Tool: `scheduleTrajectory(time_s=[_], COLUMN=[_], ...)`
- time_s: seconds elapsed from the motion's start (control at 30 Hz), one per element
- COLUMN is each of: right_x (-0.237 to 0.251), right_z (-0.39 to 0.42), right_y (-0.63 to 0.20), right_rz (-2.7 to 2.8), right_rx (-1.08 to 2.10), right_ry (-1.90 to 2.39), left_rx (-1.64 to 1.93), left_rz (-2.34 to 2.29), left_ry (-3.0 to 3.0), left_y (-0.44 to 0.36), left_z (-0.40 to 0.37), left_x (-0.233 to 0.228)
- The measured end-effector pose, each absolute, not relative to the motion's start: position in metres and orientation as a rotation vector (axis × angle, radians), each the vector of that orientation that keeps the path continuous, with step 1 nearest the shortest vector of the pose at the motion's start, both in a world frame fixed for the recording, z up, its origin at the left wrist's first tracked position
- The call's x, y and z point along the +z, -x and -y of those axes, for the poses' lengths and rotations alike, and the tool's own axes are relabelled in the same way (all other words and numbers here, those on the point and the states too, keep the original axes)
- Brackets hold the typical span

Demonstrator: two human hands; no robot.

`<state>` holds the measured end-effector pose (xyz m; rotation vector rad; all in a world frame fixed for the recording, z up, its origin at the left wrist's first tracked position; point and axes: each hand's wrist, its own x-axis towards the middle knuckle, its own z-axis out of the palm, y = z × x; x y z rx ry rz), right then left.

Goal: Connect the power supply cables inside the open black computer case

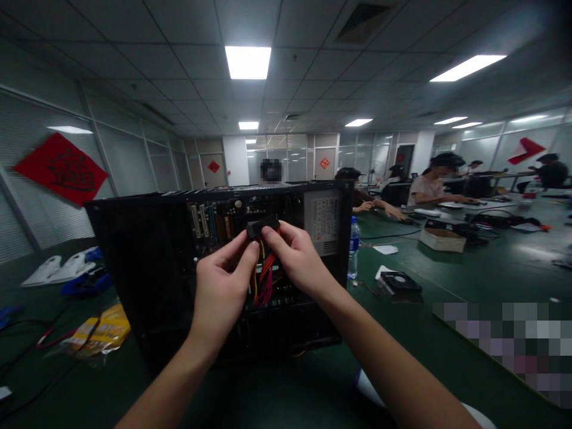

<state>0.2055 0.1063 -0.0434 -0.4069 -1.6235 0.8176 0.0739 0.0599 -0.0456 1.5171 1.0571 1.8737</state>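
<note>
An open black computer case stands upright on the green table, its inside facing me. In front of its motherboard, both hands pinch a black power connector trailing red, orange and yellow wires. My left hand grips the connector's left end between thumb and fingers. At its right end my right hand is closed, the thumb pressed on its face. Behind the hands show expansion slots, and at the upper right sits the labelled power supply. Whether the connector touches the board I cannot tell.
Right of the case are a water bottle, a cooling fan and a cardboard box. To the left lie a yellow packet, blue-and-white items and loose cables. Several people sit at tables beyond.
</note>
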Motion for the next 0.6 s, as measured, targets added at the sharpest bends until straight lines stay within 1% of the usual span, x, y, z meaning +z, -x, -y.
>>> scheduleTrajectory(time_s=[0.1, 0.27, 0.4, 0.53, 0.6], right_x=[-0.049, -0.061, -0.074, -0.085, -0.088], right_z=[-0.112, -0.123, -0.137, -0.151, -0.155], right_y=[-0.204, -0.200, -0.194, -0.191, -0.192], right_rz=[1.635, 1.705, 1.871, 2.046, 2.094], right_rx=[0.647, 0.246, 0.156, 0.058, 0.022], right_ry=[0.464, 0.668, 0.911, 1.263, 1.407], left_rx=[1.745, 1.336, 1.213, 0.812, 0.713], left_rz=[-1.075, -1.247, -1.432, -1.654, -1.682], left_ry=[-1.661, -1.930, -2.055, -2.176, -2.213], left_y=[-0.069, -0.046, -0.029, -0.026, -0.027], left_z=[-0.064, -0.085, -0.110, -0.133, -0.140], left_x=[-0.043, -0.043, -0.060, -0.082, -0.090])
